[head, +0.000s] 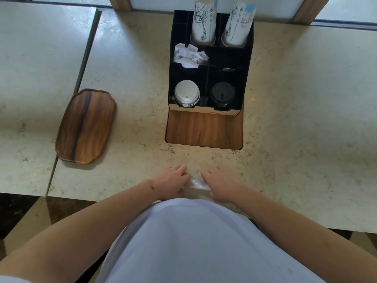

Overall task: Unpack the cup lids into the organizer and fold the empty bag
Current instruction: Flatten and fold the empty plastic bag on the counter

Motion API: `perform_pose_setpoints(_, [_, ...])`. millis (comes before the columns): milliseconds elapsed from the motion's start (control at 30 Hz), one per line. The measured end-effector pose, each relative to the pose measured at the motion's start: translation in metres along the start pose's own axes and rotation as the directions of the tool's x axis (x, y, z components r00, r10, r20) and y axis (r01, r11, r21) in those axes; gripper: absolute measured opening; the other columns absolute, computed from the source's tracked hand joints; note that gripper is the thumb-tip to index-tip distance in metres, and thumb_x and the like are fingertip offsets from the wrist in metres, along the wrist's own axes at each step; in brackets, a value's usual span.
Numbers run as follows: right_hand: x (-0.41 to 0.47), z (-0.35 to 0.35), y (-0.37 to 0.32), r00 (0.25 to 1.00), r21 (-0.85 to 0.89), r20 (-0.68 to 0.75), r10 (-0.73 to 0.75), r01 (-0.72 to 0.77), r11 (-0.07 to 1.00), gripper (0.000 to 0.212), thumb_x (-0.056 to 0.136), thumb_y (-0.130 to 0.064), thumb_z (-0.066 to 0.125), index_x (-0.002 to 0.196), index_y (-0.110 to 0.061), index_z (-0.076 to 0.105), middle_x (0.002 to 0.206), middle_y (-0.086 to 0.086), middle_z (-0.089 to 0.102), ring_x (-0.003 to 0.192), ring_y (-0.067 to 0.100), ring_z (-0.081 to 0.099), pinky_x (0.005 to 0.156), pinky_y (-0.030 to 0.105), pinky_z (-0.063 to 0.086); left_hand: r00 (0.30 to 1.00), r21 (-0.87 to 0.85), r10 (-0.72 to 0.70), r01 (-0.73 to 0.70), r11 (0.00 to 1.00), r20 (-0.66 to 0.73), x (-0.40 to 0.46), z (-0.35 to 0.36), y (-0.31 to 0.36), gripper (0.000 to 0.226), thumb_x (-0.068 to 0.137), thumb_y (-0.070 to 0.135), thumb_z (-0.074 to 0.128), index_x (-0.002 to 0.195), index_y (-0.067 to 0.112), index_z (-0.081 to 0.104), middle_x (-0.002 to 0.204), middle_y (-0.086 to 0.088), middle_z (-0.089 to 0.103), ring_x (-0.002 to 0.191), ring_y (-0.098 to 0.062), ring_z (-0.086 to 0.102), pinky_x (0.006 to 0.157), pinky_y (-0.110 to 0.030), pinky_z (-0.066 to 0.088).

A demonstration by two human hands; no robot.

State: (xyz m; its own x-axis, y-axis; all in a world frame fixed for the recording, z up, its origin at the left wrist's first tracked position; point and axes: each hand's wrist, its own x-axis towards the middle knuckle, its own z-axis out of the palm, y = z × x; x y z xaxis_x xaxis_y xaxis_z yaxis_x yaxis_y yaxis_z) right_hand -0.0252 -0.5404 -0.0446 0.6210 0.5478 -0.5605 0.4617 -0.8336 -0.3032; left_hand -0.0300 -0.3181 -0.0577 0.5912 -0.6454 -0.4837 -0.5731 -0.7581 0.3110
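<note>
A black organizer (pixel 247 64) stands at the back of the marble counter. Its front left slot holds a stack of white lids (pixel 186 94) and its front right slot a stack of black lids (pixel 222 94). The clear, empty plastic bag (pixel 196 183) lies flat near the counter's front edge, folded small. My left hand (pixel 171 180) and my right hand (pixel 221 184) rest on either end of it, fingers pressing it down. Most of the bag is hidden under them.
Two tall stacks of paper cups (pixel 204 21) stand in the organizer's rear slots, with crumpled white paper (pixel 189 55) in a middle slot. A wooden tray (pixel 85 125) lies to the left. A wooden panel (pixel 204 129) sits in front of the organizer.
</note>
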Motion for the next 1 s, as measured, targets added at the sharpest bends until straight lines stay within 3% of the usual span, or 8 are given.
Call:
perform_pose_setpoints(100, [0.0,-0.001,0.001,0.999,0.029,0.038,-0.025,0.024,0.999,0.038,0.079,-0.043,0.068,0.092,-0.024,0.039,0.085,-0.006,0.048,0.072,0.016,0.047,0.054,0.029,0.027,0.999,-0.012,-0.035,0.035,0.999,-0.029,0.002,0.002,0.001,0.032,0.097,0.041,0.048,0.115,0.017,0.06,0.114,-0.006,0.049,0.102,-0.024,0.052,0.086,-0.035,0.046])
perform_pose_setpoints(200, [0.002,0.002,0.004,1.0,0.052,0.016,0.014,-0.014,0.999,0.035,0.089,-0.05,0.064,0.097,-0.024,0.042,0.091,-0.004,0.05,0.078,0.018,0.049,0.058,0.029,0.032,0.994,-0.076,-0.073,0.068,0.995,-0.076,0.005,0.001,0.003,0.026,0.1,0.036,0.05,0.109,0.015,0.062,0.112,-0.006,0.051,0.102,-0.025,0.052,0.084,-0.037,0.048])
perform_pose_setpoints(333, [0.008,0.003,0.004,0.998,0.043,-0.041,0.056,-0.055,0.998,0.031,0.093,-0.048,0.063,0.102,-0.02,0.053,0.101,0.001,0.054,0.084,0.019,0.048,0.067,0.031,0.038,0.983,-0.134,-0.127,0.109,0.985,-0.132,0.011,-0.001,0.005,0.025,0.093,0.026,0.06,0.113,0.013,0.053,0.114,-0.005,0.056,0.105,-0.025,0.05,0.089,-0.038,0.045])
perform_pose_setpoints(500, [0.005,0.01,-0.001,0.99,0.093,-0.107,0.087,-0.077,0.993,0.02,0.094,-0.036,0.062,0.106,-0.021,0.053,0.105,0.0,0.053,0.087,0.017,0.045,0.073,0.032,0.041,0.993,-0.098,-0.099,0.092,0.991,-0.065,0.009,-0.002,0.001,0.021,0.099,0.028,0.051,0.113,0.015,0.059,0.113,-0.005,0.056,0.107,-0.025,0.047,0.091,-0.038,0.042])
perform_pose_setpoints(633, [-0.001,0.01,-0.009,0.97,0.246,-0.117,0.212,-0.178,0.953,0.008,0.098,-0.025,0.053,0.093,-0.02,0.053,0.094,-0.001,0.055,0.086,0.02,0.051,0.073,0.034,0.044,0.989,-0.333,-0.145,0.13,0.934,-0.019,0.006,-0.005,-0.001,0.012,0.102,0.022,0.045,0.105,0.015,0.054,0.098,-0.006,0.06,0.093,-0.028,0.056,0.065,-0.036,0.038])
perform_pose_setpoints(733, [-0.008,0.004,-0.015,0.925,0.52,-0.043,0.379,-0.303,0.799,0.013,0.098,-0.027,0.059,0.091,-0.018,0.055,0.085,-0.001,0.059,0.077,0.02,0.057,0.066,0.032,0.042,0.986,-0.604,-0.159,0.159,0.781,0.054,0.001,-0.01,-0.011,0.009,0.103,0.024,0.049,0.097,0.018,0.054,0.085,0.001,0.065,0.079,-0.026,0.062,0.058,-0.032,0.043])
perform_pose_setpoints(900, [-0.029,-0.004,-0.02,0.821,0.891,0.066,0.567,-0.304,0.337,0.02,0.09,-0.025,0.075,0.102,-0.01,0.071,0.089,0.0,0.074,0.069,0.001,0.069,0.063,0.013,0.051,0.983,-0.907,-0.138,0.165,0.388,0.12,-0.007,-0.024,-0.037,0.012,0.098,0.022,0.066,0.094,0.012,0.07,0.08,-0.004,0.078,0.069,-0.014,0.071,0.06,-0.026,0.052])
perform_pose_setpoints(1000, [-0.041,-0.004,-0.028,0.822,0.93,0.067,0.566,-0.256,0.262,0.018,0.089,-0.024,0.077,0.1,-0.01,0.075,0.075,-0.007,0.075,0.065,0.0,0.068,0.061,0.012,0.05,0.985,-0.943,-0.078,0.169,0.286,0.153,-0.011,-0.03,-0.047,0.013,0.098,0.017,0.067,0.097,0.004,0.07,0.083,-0.011,0.078,0.069,-0.02,0.072,0.057,-0.024,0.053])
